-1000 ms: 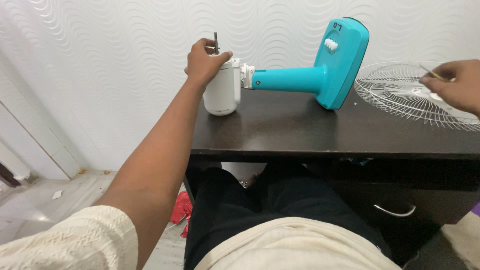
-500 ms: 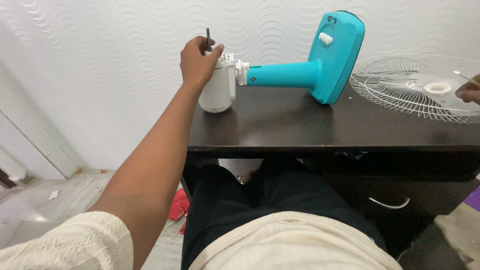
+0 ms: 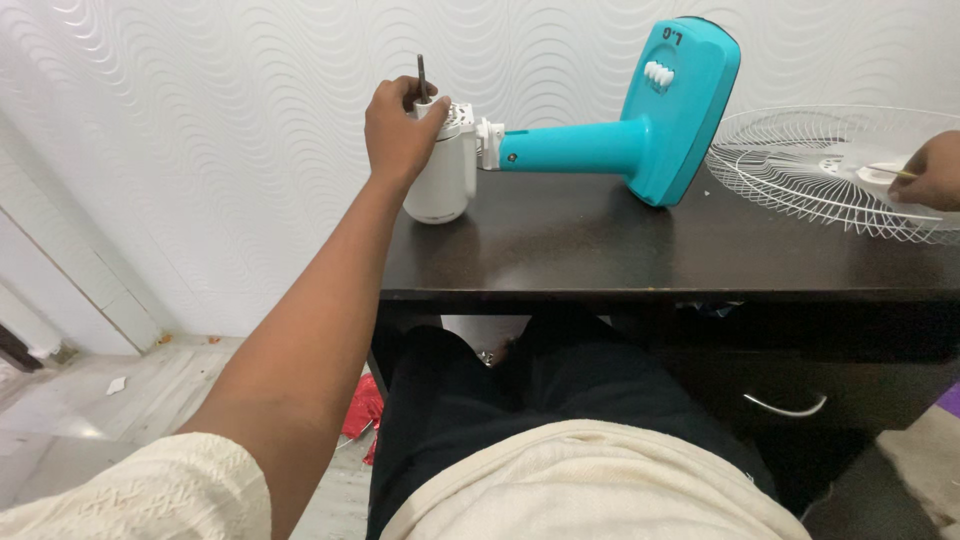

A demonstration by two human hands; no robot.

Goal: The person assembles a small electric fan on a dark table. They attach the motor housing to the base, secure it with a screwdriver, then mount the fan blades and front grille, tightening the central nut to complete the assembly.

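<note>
A fan lies dismantled on a dark table [image 3: 600, 250]. My left hand [image 3: 398, 125] grips the top of the white motor housing [image 3: 447, 190], my fingers beside the dark metal shaft [image 3: 421, 78] that sticks up. The housing joins a teal stand neck [image 3: 575, 152] and its wide teal base [image 3: 685, 110], tipped on edge. My right hand [image 3: 930, 170], at the right border, is closed on a thin yellowish tool and hovers over the white wire fan grille [image 3: 800, 165] near its hub.
A wavy-patterned white wall stands right behind the table. A drawer with a curved metal handle [image 3: 785, 405] sits under the tabletop at right. My legs are under the table. Something red [image 3: 362, 415] lies on the tiled floor at left.
My right hand slid almost out of view to the right, then came back over the grille hub. My left hand has stayed on the motor housing, which shifted slightly.
</note>
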